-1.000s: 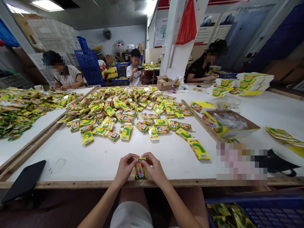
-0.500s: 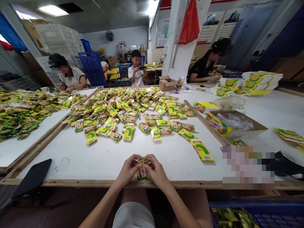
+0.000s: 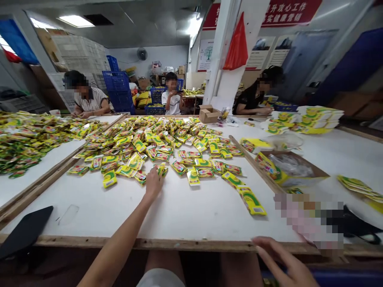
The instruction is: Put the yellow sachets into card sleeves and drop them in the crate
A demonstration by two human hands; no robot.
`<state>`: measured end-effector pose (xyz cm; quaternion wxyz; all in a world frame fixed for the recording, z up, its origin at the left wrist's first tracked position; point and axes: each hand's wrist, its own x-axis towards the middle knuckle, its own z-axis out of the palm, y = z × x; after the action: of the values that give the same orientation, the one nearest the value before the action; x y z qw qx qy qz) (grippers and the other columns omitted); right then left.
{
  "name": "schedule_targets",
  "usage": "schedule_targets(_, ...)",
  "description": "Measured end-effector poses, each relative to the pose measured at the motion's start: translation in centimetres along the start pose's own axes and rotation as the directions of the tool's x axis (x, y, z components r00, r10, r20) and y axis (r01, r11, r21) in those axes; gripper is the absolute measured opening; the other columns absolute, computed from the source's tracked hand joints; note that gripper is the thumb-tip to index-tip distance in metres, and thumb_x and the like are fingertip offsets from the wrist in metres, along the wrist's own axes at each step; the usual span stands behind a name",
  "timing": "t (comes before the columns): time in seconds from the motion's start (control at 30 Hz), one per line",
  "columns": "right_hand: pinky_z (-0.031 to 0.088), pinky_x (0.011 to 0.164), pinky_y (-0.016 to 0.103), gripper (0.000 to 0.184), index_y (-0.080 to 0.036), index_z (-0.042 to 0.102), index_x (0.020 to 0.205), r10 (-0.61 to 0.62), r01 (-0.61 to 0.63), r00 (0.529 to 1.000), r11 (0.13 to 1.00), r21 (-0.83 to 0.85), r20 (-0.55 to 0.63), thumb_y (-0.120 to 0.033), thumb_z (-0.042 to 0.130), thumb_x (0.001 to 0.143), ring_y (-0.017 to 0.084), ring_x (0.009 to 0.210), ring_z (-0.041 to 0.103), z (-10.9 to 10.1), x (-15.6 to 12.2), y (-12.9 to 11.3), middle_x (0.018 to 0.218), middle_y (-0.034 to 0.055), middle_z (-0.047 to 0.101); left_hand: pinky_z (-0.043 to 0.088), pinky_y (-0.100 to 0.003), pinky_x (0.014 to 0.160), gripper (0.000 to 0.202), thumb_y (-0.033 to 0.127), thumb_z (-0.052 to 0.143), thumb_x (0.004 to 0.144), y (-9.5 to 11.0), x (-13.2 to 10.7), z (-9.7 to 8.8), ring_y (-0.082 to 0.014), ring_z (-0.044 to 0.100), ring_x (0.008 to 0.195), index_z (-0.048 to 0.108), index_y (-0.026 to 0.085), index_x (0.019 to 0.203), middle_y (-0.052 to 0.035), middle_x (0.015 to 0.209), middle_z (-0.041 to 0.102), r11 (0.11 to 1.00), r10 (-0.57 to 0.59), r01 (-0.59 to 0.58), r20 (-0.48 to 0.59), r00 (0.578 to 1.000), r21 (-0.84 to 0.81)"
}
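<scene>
My left hand (image 3: 154,183) reaches over the white table. Its fingers close on a small yellow-and-green printed box (image 3: 162,170) at the front of a loose heap of similar boxes (image 3: 140,139). Down at the right, my right hand (image 3: 278,259) is by the table's wooden front edge, its fingers stretched out and nothing seen in them. Below it, part of a blue crate (image 3: 329,277) shows. Two boxes (image 3: 251,199) lie end to end right of the heap.
Wooden strips (image 3: 257,163) divide the tabletop. Beyond the right one stands an open carton (image 3: 296,165) holding clear plastic. A dark phone-like slab (image 3: 26,231) sits at the left front edge. Another heap (image 3: 30,139) covers the left section. Several people (image 3: 89,99) sit across the table.
My hands, together around one box at the front edge before, have parted. The left went forward to a box at the heap; the right moved right, and that earlier box is out of sight.
</scene>
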<state>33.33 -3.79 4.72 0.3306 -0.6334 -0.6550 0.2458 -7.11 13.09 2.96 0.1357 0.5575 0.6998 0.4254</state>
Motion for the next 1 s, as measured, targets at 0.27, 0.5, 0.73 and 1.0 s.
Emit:
schedule_targets(0.27, 0.051, 0.087, 0.034, 0.025, -0.023, 0.052, 0.107, -0.105, 0.055, 0.993, 0.823, 0.565, 0.056, -0.033, 0.056, 0.084, 0.021, 0.098, 0.065, 12.9, 4.7, -8.3, 0.111, 0.0078, 0.065, 0.051, -0.031, 0.074, 0.048, 0.035, 0.06, 0.084, 2.4, -11.5, -0.5, -0.02, 0.065, 0.091, 0.028, 0.029, 0.119, -0.0049, 0.102, 0.064, 0.612, 0.157, 0.278, 0.458, 0.875, -0.741)
schedule_targets(0.5, 0.05, 0.077, 0.029, 0.025, -0.024, 0.049, 0.111, -0.183, 0.052, 0.972, 0.782, 0.621, 0.149, -0.023, 0.054, 0.086, 0.017, 0.084, 0.066, 16.2, 5.3, -8.3, 0.088, 0.0005, 0.066, 0.048, -0.034, 0.084, 0.051, 0.03, 0.055, 0.088, 2.6, -14.0, -1.1, -0.019, 0.062, 0.097, 0.026, 0.031, 0.131, -0.0086, 0.122, 0.056, 0.63, 0.258, 0.338, 0.599, 0.758, -0.699)
schedule_targets(0.73, 0.048, 0.076, 0.029, 0.014, -0.021, 0.064, 0.092, -0.259, 0.131, 0.944, 0.863, 0.488, 0.205, -0.021, 0.052, 0.085, 0.018, 0.082, 0.061, 16.1, 6.0, -8.7, 0.088, 0.002, 0.067, 0.05, -0.034, 0.082, 0.041, 0.03, 0.056, 0.086, 1.3, -12.9, -1.8, -0.02, 0.063, 0.093, 0.04, 0.025, 0.123, -0.0068, 0.105, 0.064, 0.757, 0.263, 0.252, 0.634, 0.727, -0.603)
schedule_targets(1.0, 0.051, 0.077, 0.03, 0.024, -0.022, 0.06, 0.104, -0.228, 0.122, 0.967, 0.806, 0.58, 0.114, -0.018, 0.054, 0.082, 0.017, 0.079, 0.064, 18.1, 6.7, -10.4, 0.086, 0.0009, 0.067, 0.049, -0.037, 0.091, 0.028, 0.029, 0.059, 0.084, 1.1, -12.5, -2.1, -0.021, 0.061, 0.103, 0.051, 0.021, 0.11, -0.0076, 0.108, 0.064, 0.788, 0.202, 0.094, 0.4, 0.894, -0.608)
